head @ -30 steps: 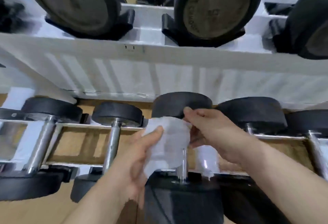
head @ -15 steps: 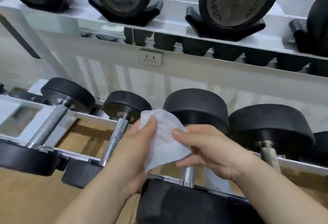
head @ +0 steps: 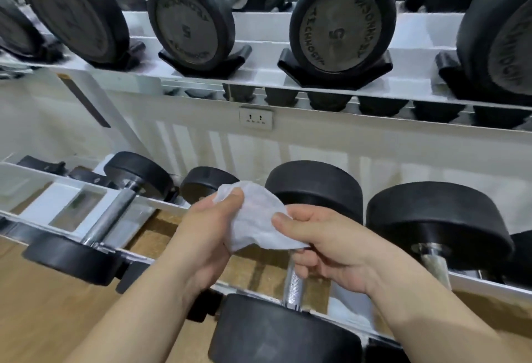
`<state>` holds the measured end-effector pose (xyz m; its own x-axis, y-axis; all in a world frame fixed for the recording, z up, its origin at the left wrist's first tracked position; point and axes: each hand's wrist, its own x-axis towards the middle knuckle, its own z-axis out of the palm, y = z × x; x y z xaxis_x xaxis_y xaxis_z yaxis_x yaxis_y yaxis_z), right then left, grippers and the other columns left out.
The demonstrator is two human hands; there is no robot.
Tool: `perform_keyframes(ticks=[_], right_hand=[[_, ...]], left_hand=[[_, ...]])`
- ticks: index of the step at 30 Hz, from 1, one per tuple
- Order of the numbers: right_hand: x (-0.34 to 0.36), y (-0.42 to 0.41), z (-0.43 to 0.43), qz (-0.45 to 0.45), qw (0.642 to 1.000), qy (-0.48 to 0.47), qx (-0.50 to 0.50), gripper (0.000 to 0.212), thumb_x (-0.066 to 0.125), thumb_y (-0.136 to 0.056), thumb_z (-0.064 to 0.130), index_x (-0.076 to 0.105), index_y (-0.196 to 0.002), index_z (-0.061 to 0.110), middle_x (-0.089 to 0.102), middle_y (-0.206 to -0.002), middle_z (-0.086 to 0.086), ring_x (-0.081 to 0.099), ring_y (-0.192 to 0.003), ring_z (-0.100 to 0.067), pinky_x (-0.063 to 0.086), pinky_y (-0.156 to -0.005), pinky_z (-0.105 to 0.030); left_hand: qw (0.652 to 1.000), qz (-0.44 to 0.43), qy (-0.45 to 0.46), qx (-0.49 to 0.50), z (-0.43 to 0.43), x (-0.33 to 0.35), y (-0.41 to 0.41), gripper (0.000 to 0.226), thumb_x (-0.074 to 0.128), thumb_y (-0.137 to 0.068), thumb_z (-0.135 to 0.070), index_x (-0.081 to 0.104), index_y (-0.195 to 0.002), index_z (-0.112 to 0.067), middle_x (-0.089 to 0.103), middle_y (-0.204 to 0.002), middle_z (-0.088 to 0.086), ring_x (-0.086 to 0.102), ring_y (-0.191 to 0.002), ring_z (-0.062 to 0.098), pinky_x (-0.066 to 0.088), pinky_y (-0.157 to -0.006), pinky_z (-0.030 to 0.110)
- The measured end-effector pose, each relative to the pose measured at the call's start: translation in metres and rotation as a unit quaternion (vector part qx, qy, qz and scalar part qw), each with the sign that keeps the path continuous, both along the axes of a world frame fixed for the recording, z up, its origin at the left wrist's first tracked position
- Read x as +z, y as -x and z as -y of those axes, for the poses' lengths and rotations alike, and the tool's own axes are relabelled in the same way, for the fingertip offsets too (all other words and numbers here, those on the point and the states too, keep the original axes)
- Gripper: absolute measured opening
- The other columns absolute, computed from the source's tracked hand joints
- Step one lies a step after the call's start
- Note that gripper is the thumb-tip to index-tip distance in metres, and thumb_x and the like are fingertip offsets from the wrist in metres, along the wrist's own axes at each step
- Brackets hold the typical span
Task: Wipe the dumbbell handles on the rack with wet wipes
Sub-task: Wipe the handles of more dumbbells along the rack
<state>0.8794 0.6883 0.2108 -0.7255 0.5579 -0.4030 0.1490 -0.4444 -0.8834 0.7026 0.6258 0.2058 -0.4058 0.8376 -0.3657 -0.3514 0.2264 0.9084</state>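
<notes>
Low at the rack's [head: 486,283] front rail, a knurled dumbbell handle [head: 293,285] shows beneath both hands. The left hand [head: 201,236] and right hand [head: 331,250] each pinch the crumpled wet wipe [head: 256,218] just over it. Beyond, 5-marked dumbbells [head: 341,21] line the upper shelf [head: 267,74].

Near the centre, both hands hold a crumpled white wet wipe [head: 256,218] between them. The left hand [head: 201,236] pinches its nine o'clock edge, thumb on top, and the right hand [head: 331,250] pinches its three o'clock edge. At six o'clock from the wipe a knurled chrome dumbbell handle [head: 293,285] runs down to a black head [head: 288,334]; whether the wipe touches it is unclear. On the white lower rack [head: 489,283], a neighbouring dumbbell [head: 112,218] lies at nine o'clock and another dumbbell [head: 437,218] at three. At twelve o'clock is a wall socket [head: 255,118], with the upper shelf [head: 264,74] above it carrying dumbbells marked 5 [head: 339,28].
</notes>
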Motion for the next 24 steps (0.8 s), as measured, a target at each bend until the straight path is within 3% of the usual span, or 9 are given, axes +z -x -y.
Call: perform_keyframes(ticks=[3, 9, 12, 14, 17, 21, 24], right_hand=[[0.003, -0.002, 0.000, -0.014, 1.000, 0.012, -0.023, 0.021, 0.072, -0.096, 0.027, 0.078, -0.111, 0.015, 0.058, -0.068, 0.004, 0.031, -0.049, -0.010, 0.040, -0.054, -0.027], [-0.002, 0.002, -0.005, 0.058, 0.997, -0.050, -0.005, 0.038, 0.072, -0.092, 0.048, 0.069, -0.077, 0.014, 0.049, -0.062, -0.003, 0.043, -0.050, -0.013, 0.048, -0.061, -0.031], [-0.003, 0.006, -0.006, 0.061, 0.996, -0.052, -0.042, 0.040, 0.072, -0.089, 0.053, 0.069, -0.074, 0.016, 0.056, -0.067, -0.004, 0.048, -0.053, -0.015, 0.049, -0.066, -0.034], [-0.004, 0.006, -0.006, 0.015, 0.998, -0.039, -0.044, 0.040, 0.077, -0.081, 0.050, 0.072, -0.090, 0.012, 0.062, -0.075, -0.007, 0.053, -0.059, -0.016, 0.054, -0.067, -0.035], [-0.007, 0.010, -0.004, -0.005, 0.997, -0.065, -0.044, 0.045, 0.087, -0.074, 0.031, 0.071, -0.108, 0.005, 0.069, -0.087, -0.011, 0.059, -0.071, -0.018, 0.053, -0.066, -0.034], [-0.008, 0.014, -0.009, -0.031, 0.988, -0.056, -0.140, 0.014, 0.072, -0.090, 0.007, 0.067, -0.103, 0.005, 0.069, -0.090, -0.015, 0.062, -0.078, -0.024, 0.048, -0.059, -0.032], [-0.009, 0.013, -0.011, -0.018, 0.988, -0.052, -0.146, 0.013, 0.068, -0.094, 0.006, 0.063, -0.106, 0.004, 0.069, -0.086, -0.017, 0.064, -0.066, -0.023, 0.046, -0.047, -0.030]], left_hand=[[1.000, -0.002, 0.002, 0.002, -0.001, -0.005, -0.007, 0.029, 0.056, -0.106, -0.025, 0.066, -0.128, -0.008, 0.076, -0.113, 0.019, 0.074, -0.105, 0.035, 0.054, -0.102, 0.052], [0.997, -0.073, -0.030, 0.022, -0.010, -0.009, -0.014, 0.022, 0.057, -0.106, -0.034, 0.069, -0.120, -0.022, 0.080, -0.104, 0.005, 0.077, -0.098, 0.025, 0.059, -0.095, 0.049], [0.993, -0.109, -0.042, 0.017, -0.015, -0.011, -0.008, 0.025, 0.050, -0.108, -0.039, 0.069, -0.116, -0.025, 0.080, -0.101, 0.002, 0.077, -0.097, 0.025, 0.061, -0.078, 0.043], [0.994, -0.106, -0.034, 0.006, -0.016, -0.016, -0.005, 0.030, 0.045, -0.109, -0.043, 0.067, -0.118, -0.026, 0.080, -0.103, 0.002, 0.077, -0.097, 0.025, 0.058, -0.075, 0.039], [0.996, -0.081, -0.029, -0.012, -0.018, -0.023, -0.003, 0.032, 0.041, -0.110, -0.047, 0.066, -0.123, -0.031, 0.079, -0.111, 0.001, 0.076, -0.103, 0.025, 0.058, -0.094, 0.050], [0.998, -0.051, -0.025, -0.024, -0.020, -0.024, -0.004, 0.032, 0.040, -0.111, -0.045, 0.066, -0.123, -0.029, 0.079, -0.109, 0.002, 0.076, -0.101, 0.028, 0.056, -0.096, 0.058], [0.999, -0.022, -0.031, 0.011, -0.024, -0.021, -0.002, 0.031, 0.043, -0.111, -0.039, 0.066, -0.123, -0.022, 0.080, -0.104, 0.004, 0.077, -0.098, 0.030, 0.057, -0.095, 0.053]])
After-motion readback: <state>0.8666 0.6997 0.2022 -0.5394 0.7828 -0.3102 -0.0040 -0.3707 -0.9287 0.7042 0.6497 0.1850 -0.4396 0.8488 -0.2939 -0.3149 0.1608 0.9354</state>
